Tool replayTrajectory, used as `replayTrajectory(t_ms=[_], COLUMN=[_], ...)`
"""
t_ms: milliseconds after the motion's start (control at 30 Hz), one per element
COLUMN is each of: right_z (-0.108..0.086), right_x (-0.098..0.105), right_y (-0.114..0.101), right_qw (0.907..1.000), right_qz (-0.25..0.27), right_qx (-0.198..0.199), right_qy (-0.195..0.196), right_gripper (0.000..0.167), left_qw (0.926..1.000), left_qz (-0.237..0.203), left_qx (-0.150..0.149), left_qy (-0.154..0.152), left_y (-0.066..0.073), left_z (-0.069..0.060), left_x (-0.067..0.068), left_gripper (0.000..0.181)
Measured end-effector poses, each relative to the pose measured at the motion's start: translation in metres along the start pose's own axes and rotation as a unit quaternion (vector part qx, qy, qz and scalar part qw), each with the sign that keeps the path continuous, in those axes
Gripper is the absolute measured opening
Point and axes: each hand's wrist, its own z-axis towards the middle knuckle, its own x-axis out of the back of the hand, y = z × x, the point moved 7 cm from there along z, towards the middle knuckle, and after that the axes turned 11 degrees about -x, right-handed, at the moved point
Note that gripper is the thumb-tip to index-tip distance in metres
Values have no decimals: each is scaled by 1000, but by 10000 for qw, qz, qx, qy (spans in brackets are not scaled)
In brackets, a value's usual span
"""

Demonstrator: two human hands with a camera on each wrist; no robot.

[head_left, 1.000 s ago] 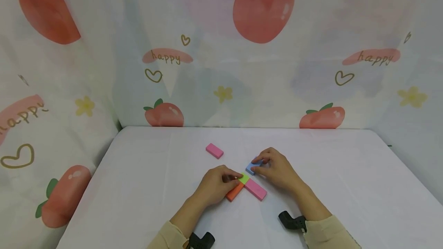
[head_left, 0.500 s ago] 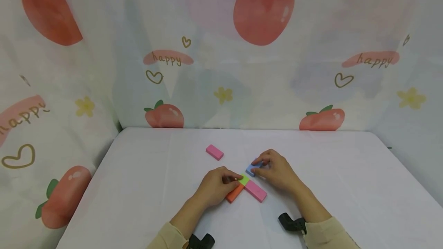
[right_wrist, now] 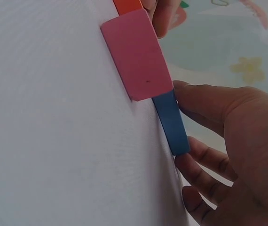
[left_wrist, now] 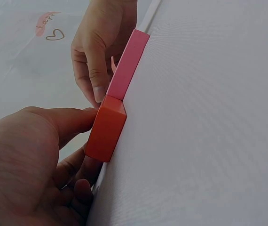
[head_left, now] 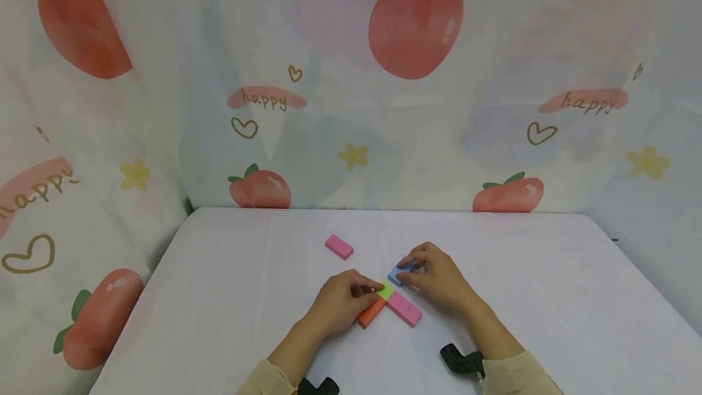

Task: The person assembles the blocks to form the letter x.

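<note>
Left hand (head_left: 342, 301): pinching one green block (head_left: 387, 291)
Right hand (head_left: 440, 274): pinching one blue block (head_left: 394, 277)
Orange block (head_left: 370, 314): one, beside left thumb
Pink blocks (head_left: 404, 309): two; one before right fingers, one beyond left

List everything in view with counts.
Table: 1, white, lower centre
Printed backdrop: 1, pale, behind table
Fruit prints: 5, red, backdrop
Flower prints: 3, yellow, backdrop
"Happy" prints: 3, pink, backdrop
Heart prints: several, brown, backdrop
Lone pink block: 1, pink, farthest back
Orange block: 1, orange, table middle, partly hidden
Lime block: 1, green, orange block's far end
Near pink block: 1, pink, right of orange block
Blue block: 1, blue, beyond lime block
Wrist devices: 2, black, one per wrist
Sleeves: 2, beige, bottom edge
Left hand: 1, bare, touching lime block
Right hand: 1, bare, pinching blue block
</note>
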Motion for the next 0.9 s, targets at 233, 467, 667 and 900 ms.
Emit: replayTrajectory(t_ms=[233, 467, 667, 900], right_z=[-1, -1, -1, -2], right_x=[0, -1, 0, -3], right_y=[0, -1, -4, -5], right_qw=[10000, 10000, 9999, 9999], right_qz=[-31, -45, -76, -32], right_qx=[13, 30, 83, 74], right_qy=[7, 10, 3, -111], right_gripper=[12, 12, 13, 15], left_qw=[10000, 10000, 10000, 10000], left_qz=[-85, -37, -63, -47], left_qx=[15, 11, -9, 26], left_qy=[-17, 2, 28, 16], left_y=[1, 2, 3, 4], left_z=[0, 0, 1, -2], left_x=[-2, -1, 1, 1], left_gripper=[16, 16, 16, 16])
